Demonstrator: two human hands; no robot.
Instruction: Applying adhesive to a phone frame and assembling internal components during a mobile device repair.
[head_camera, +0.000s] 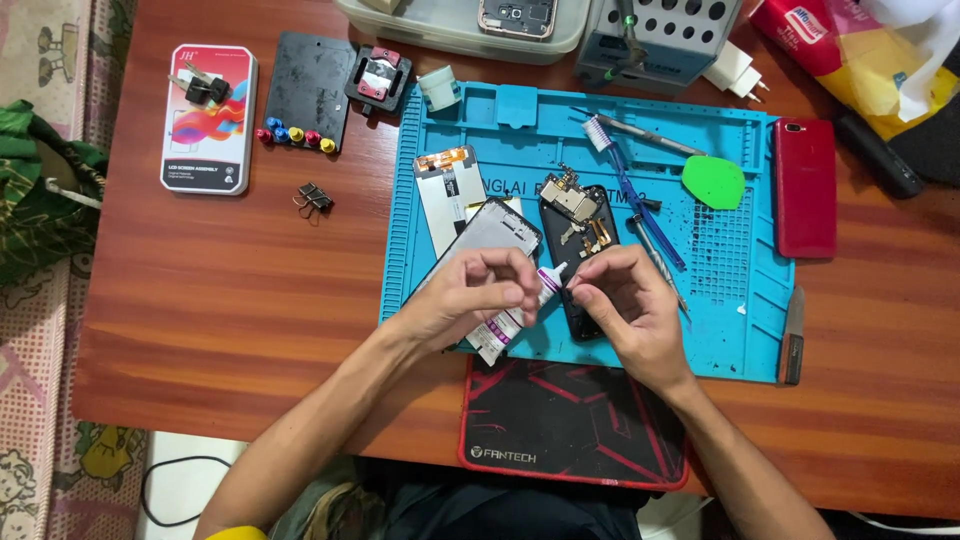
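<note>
1. Nearest, under the wrists: black-and-red mouse pad (570, 430) on the wooden worktop (220, 300).
2. Left hand (470, 295), fingers closed around a small glue tube (515, 315).
3. Right hand (630, 305), fingers pinched at the tube's white nozzle tip.
4. Just beyond the fingers: opened phone body (575, 230) and screen frame (490, 230) on the blue repair mat (740, 300).

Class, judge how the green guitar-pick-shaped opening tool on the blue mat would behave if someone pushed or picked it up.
The green opening pick looks thin and flat, so probably very light and slightly bendy. Lying flush on the blue repair mat, it would likely slide rather than roll, and may be fiddly to lift by its edge.
</note>
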